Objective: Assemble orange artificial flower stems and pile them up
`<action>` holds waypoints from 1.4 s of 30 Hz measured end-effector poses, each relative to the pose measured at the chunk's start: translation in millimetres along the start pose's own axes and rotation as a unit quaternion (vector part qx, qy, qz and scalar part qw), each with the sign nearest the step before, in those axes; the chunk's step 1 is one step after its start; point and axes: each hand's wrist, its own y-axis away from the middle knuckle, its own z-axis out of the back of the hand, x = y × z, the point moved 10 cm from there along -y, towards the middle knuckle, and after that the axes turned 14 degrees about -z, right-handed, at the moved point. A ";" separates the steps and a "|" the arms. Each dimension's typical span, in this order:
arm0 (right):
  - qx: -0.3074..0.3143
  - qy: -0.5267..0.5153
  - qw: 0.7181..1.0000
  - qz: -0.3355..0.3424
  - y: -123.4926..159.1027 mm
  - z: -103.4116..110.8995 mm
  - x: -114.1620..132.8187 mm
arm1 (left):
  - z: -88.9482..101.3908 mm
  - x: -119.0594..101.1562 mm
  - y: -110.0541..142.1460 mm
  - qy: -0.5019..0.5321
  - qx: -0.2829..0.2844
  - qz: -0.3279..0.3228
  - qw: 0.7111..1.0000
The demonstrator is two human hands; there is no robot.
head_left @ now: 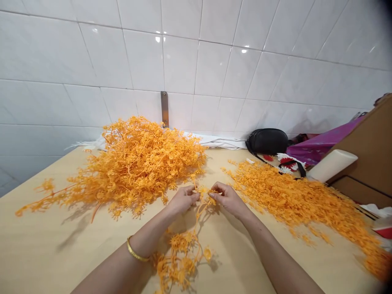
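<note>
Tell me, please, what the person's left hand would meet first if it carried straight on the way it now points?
The left hand would most likely meet the orange sprig first, as that already lies at its fingertips. The right hand appears next in line, though depth is hard to judge here.

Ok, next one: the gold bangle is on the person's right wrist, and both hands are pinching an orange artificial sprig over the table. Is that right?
Not quite: the head view shows the gold bangle on the left wrist, not the right. The rest stands: the left hand and right hand are pinching an orange artificial sprig over the table.
</note>
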 end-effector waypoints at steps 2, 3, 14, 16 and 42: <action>0.009 -0.066 0.998 0.000 -1.2 0.0 1.0 | -7.2 8.9 2.3 0.122 -0.015 0.035 0.992; 0.021 -0.085 0.996 -0.003 -1.2 -2.5 0.8 | -9.9 11.6 2.5 0.167 -0.021 0.041 0.985; 0.140 -0.185 0.972 -0.037 6.6 -24.7 -2.3 | -8.2 -5.9 4.1 0.148 -0.076 -0.023 0.986; 0.097 -0.192 0.976 -0.036 3.1 -20.0 -6.6 | -9.6 -4.5 4.9 0.145 -0.071 -0.015 0.987; 0.125 -0.290 0.944 -0.094 10.7 -33.5 -13.5 | -12.9 7.8 4.3 0.192 -0.066 0.002 0.979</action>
